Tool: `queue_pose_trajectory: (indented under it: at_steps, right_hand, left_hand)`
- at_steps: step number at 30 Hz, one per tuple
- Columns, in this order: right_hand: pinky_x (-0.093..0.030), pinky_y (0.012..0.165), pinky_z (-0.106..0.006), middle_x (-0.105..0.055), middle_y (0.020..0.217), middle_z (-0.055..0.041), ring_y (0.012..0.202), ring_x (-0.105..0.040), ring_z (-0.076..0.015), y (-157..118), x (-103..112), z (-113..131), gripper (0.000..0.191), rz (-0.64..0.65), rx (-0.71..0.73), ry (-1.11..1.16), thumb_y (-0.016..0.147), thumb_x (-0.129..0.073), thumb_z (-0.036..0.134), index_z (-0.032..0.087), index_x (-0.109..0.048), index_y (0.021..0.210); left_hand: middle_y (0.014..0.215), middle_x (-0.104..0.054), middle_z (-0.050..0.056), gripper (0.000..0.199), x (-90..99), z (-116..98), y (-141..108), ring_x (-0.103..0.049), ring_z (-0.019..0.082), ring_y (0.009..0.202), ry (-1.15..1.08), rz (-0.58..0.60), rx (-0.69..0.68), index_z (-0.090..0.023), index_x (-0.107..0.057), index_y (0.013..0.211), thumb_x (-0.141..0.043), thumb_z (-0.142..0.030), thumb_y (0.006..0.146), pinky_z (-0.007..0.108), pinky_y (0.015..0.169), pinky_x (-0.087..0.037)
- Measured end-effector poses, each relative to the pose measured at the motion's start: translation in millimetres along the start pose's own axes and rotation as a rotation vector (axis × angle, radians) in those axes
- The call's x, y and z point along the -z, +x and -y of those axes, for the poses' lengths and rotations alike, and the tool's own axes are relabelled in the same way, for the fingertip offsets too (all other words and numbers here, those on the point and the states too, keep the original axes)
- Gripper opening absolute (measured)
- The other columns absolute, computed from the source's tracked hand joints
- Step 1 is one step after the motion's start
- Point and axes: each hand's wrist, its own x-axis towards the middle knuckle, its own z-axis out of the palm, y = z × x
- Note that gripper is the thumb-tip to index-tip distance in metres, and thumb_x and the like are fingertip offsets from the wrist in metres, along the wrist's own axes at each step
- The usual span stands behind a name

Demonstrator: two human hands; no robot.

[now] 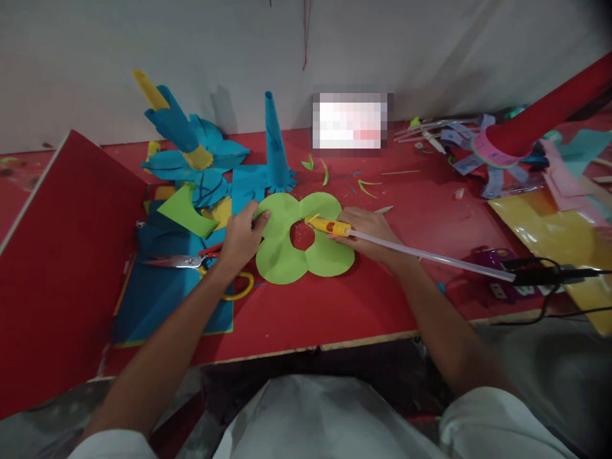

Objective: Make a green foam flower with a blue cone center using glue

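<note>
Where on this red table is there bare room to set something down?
One bare patch lies between the green flower shape and the table's near edge. Another lies beyond the pale rod, between the right hand and the yellow sheet. It's crowded on the left, around the scissors and blue paper.

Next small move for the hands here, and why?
I'd probably hold the green paper steady with the left hand and nudge the yellow tool's tip slightly along the center hole's edge. The left hand is at the upper-left lobe, the right hand is at the tool, and its tip sits near that edge; contact is unclear.
</note>
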Motion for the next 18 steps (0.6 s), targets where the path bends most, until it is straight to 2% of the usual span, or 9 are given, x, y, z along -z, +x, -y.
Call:
queue_pose_trajectory:
  at_steps: [6,12,18]
  right_hand:
    - [-0.032,0.065,-0.034,-0.069,0.093,-0.0105,0.086,-0.062,-0.0256,-1,6,3,0.048,0.055,-0.087,-0.001,0.105,-0.046,0.064,0.022,-0.062,0.089]
    - [-0.039,0.07,-0.037,-0.071,0.098,-0.012,0.093,-0.064,-0.029,-3,4,-3,0.039,0.072,-0.101,-0.023,0.106,-0.049,0.057,0.023,-0.066,0.095]
    - [-0.039,0.069,-0.038,-0.072,0.102,-0.0109,0.093,-0.066,-0.0294,-5,7,-8,0.035,0.093,-0.141,-0.03,0.103,-0.055,0.055,0.024,-0.069,0.097]
  left_hand:
    - [0.063,-0.038,-0.004,0.025,0.4,-2,-1,-0.034,0.013,0.057,-0.013,-0.006,-0.003,-0.022,-0.047,0.08,-0.059,-0.034,0.098,0.032,0.06,-0.023]
    - [0.062,-0.035,-0.004,0.026,0.4,0,-1,-0.035,0.014,0.057,0.001,-0.01,0.002,-0.022,-0.045,0.079,-0.059,-0.032,0.098,0.032,0.06,-0.023]
    - [0.062,-0.033,-0.004,0.028,0.8,1,0,-0.033,0.013,0.056,-0.004,-0.02,-0.003,-0.023,-0.043,0.078,-0.06,-0.03,0.098,0.031,0.059,-0.023]
